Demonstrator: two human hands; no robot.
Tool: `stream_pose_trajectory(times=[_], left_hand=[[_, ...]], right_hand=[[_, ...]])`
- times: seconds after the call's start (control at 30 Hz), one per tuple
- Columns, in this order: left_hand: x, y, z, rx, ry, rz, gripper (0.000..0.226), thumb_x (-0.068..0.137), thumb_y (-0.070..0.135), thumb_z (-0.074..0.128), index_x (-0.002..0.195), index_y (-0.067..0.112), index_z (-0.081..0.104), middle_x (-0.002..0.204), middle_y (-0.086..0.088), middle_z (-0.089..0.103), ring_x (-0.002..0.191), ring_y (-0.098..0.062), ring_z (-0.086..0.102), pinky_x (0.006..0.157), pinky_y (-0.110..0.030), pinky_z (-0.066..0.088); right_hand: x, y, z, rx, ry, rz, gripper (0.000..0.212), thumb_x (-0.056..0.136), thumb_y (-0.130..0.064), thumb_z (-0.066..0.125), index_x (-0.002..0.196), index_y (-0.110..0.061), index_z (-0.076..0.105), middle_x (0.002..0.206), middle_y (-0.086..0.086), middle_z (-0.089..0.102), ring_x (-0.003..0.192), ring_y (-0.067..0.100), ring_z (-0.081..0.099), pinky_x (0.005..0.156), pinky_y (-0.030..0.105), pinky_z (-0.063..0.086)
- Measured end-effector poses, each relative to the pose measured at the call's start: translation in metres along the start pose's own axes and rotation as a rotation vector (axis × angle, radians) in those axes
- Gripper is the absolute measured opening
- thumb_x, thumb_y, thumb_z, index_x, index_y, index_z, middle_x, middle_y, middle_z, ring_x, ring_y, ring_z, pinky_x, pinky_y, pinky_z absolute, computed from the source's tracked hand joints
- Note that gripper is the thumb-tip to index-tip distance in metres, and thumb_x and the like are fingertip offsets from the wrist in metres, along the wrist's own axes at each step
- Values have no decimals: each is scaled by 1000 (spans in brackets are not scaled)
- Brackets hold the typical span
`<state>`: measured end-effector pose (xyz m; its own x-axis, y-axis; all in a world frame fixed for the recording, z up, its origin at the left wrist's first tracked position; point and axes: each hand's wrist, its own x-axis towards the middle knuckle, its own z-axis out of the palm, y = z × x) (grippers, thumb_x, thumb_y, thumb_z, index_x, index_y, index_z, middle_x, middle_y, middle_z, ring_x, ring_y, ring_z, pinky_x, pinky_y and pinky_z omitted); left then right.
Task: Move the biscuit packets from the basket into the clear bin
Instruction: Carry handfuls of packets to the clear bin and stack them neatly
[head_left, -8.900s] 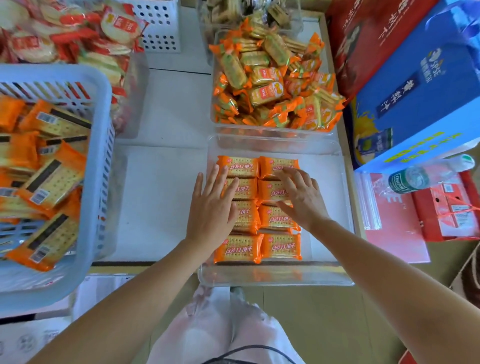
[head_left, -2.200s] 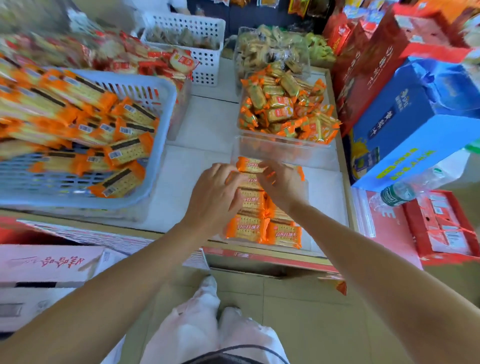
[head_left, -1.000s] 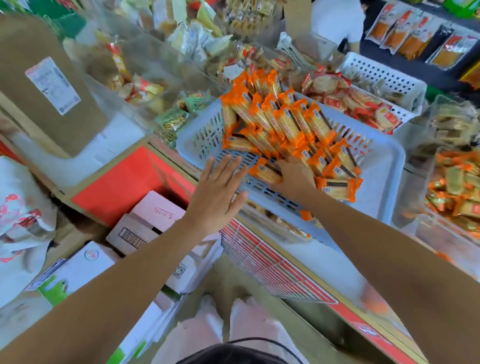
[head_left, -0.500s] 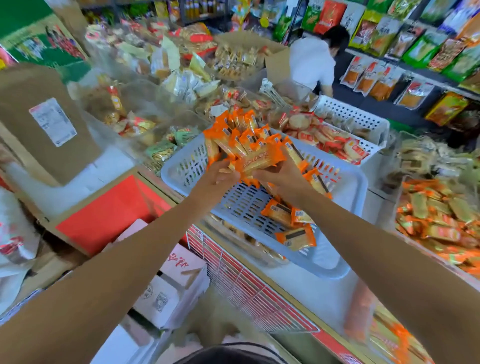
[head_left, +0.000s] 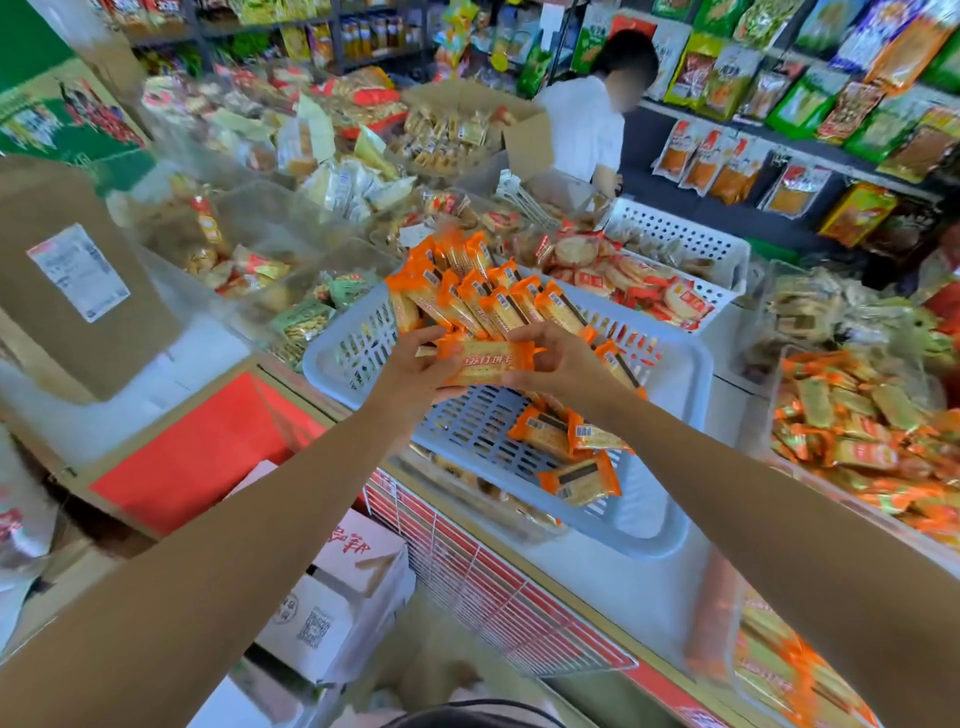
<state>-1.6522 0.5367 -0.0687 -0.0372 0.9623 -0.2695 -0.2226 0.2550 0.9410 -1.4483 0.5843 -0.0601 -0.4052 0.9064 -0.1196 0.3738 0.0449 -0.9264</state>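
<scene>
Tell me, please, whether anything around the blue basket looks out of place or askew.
Nothing looks spilled or damaged. In the blue basket the biscuit packets lie unevenly: most are heaped at the far corner, while three loose packets lie near the front. The left hand and right hand hold a packet above it.

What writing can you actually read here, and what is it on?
"饼干": closing red characters on the held biscuit packet; the earlier ones are blurred.
White carton: red brush characters, unreadable.
Label on the brown box: too blurred.
Barcodes on the packets in the basket: too small.
</scene>
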Motion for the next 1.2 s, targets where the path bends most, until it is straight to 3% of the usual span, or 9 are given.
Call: stream_pose_trajectory(times=[0.17,0.27,0.37,0.5,0.63,0.77,0.93,1.07,1.2], left_hand=[[-1,-5,-11,128,83,68,31,93,0,57,116,21,56,123,-14,55,108,-29,60,79,-34,58],[-2,-7,-21,193,131,70,33,93,1,57,121,17,56,116,-12,54,105,-28,60,80,-36,58],[0,-7,-29,216,141,77,36,92,0,56,124,16,56,115,-14,53,98,-26,61,81,-39,59],[4,-10,-34,219,143,72,35,91,1,58,118,22,57,121,-15,53,93,-23,65,82,-42,59],[7,-11,-37,231,147,68,35,90,3,60,118,24,57,122,-15,54,94,-23,66,83,-45,58],[9,-8,-36,247,167,74,36,91,1,58,121,20,57,117,-17,56,94,-21,65,82,-42,59],[9,-4,-29,285,201,82,36,90,1,58,120,21,56,114,-16,56,87,-23,65,78,-37,59],[8,-4,-15,262,223,67,35,90,2,60,119,22,56,103,-13,56,90,-28,64,83,-45,58],[0,0,9,85,184,19,31,91,3,62,119,15,57,111,-15,57,95,-24,64,85,-45,57]], right_hand=[[5,15,5,-260,-16,-23,26,88,-46,62,113,-36,60,116,-13,61,103,6,58,85,26,46],[14,38,4,-665,-36,15,39,87,-39,67,122,-24,59,113,-1,62,98,16,59,80,30,45],[23,56,13,-1146,-204,58,57,83,-42,71,132,-21,51,130,5,50,109,25,53,81,38,51],[31,62,25,-1406,-264,56,48,86,-35,68,127,-17,52,119,12,47,103,29,53,74,37,51],[32,64,27,-1270,-236,82,37,84,-29,70,118,-20,59,123,11,43,100,30,54,81,39,53],[28,44,11,-867,-89,-16,34,81,-26,74,109,-19,57,113,4,41,97,26,50,79,35,44],[20,-2,-15,-323,164,-173,22,82,-11,72,97,-14,57,99,2,57,90,16,60,76,21,51],[2,-20,-21,71,151,-190,29,85,-2,68,104,-17,53,101,2,61,90,15,64,78,25,52],[-14,-17,-17,95,90,-206,32,86,4,64,108,-14,51,110,7,56,95,14,61,80,24,52]])
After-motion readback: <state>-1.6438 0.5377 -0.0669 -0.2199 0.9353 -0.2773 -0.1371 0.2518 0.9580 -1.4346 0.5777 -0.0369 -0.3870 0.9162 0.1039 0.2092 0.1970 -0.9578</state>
